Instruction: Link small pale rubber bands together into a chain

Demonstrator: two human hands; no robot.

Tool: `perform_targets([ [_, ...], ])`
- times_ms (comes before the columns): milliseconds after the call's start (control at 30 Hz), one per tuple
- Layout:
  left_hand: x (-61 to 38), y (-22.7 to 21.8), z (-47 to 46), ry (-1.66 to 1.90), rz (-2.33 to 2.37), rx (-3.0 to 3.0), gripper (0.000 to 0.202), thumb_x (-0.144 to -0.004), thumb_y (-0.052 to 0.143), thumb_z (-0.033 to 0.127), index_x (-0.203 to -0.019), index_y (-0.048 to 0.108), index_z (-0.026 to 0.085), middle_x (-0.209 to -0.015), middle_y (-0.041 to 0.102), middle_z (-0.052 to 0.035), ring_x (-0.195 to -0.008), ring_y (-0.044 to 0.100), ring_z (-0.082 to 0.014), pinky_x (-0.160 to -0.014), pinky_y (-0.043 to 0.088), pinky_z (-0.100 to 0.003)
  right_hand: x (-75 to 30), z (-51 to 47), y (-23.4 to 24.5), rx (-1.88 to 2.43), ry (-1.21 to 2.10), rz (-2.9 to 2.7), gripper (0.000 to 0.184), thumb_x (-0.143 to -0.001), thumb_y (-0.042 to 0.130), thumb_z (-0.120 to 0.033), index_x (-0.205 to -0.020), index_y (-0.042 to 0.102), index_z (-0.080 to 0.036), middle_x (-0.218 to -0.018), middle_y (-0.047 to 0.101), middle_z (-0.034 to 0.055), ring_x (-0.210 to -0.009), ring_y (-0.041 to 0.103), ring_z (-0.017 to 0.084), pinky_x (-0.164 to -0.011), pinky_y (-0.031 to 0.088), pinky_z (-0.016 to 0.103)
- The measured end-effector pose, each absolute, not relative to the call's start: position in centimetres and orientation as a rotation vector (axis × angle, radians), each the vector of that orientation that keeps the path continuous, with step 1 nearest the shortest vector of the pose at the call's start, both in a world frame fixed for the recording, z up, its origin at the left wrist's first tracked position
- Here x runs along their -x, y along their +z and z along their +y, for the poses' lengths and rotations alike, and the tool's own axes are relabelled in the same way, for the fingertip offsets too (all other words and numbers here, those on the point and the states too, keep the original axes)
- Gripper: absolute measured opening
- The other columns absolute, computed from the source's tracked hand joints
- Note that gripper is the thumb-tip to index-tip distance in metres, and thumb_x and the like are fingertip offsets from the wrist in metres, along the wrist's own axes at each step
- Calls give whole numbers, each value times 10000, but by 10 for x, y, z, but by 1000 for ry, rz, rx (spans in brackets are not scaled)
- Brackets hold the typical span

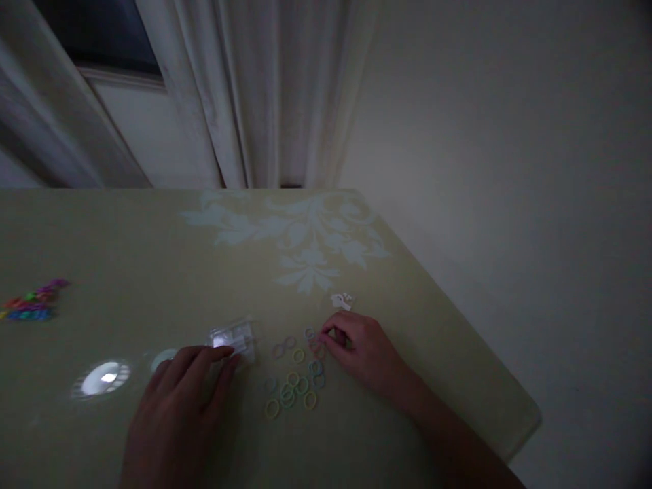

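Observation:
My left hand lies on the table with its fingers stretched forward, fingertips resting on a small clear plastic piece. My right hand is curled, its fingertips pinched at the right edge of a scatter of several small coloured rubber bands. What the pinch holds is too small to make out. A tiny white clip-like item lies just beyond the right hand.
The yellow-green table has a pale floral print at the back and its right edge runs diagonally. A chain of bright coloured bands lies far left. Lamp glare shines near the left hand. Curtains hang behind.

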State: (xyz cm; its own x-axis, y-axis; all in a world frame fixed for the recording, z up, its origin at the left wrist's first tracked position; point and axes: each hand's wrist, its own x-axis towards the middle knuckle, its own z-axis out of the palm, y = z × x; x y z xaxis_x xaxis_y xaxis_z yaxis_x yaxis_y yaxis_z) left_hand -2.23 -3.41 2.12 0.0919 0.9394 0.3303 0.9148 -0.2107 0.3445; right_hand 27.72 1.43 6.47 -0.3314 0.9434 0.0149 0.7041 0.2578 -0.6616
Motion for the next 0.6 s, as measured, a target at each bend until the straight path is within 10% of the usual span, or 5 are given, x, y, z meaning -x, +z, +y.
perform_targets([
  [233, 27, 16, -38, 710, 1819, -2672, 418, -1058, 342, 376, -1171, 713, 221, -1065, 757, -104, -911, 646, -332, -832, 490, -483, -288, 21, 70, 1479, 903, -2288, 55, -917, 751, -145, -931, 776, -192, -791, 666, -10, -697, 591, 125, -676, 394, 244],
  [600, -3, -3, -55, 798, 1333, -2722, 451, -921, 418, 58, -1220, 679, 273, -1098, 781, -35, -968, 750, -202, -825, 599, -266, -274, 16, 47, 1427, 773, -2334, 94, -1006, 685, -256, -1038, 754, -201, -989, 714, 33, -896, 658, 163, -805, 455, 256],
])
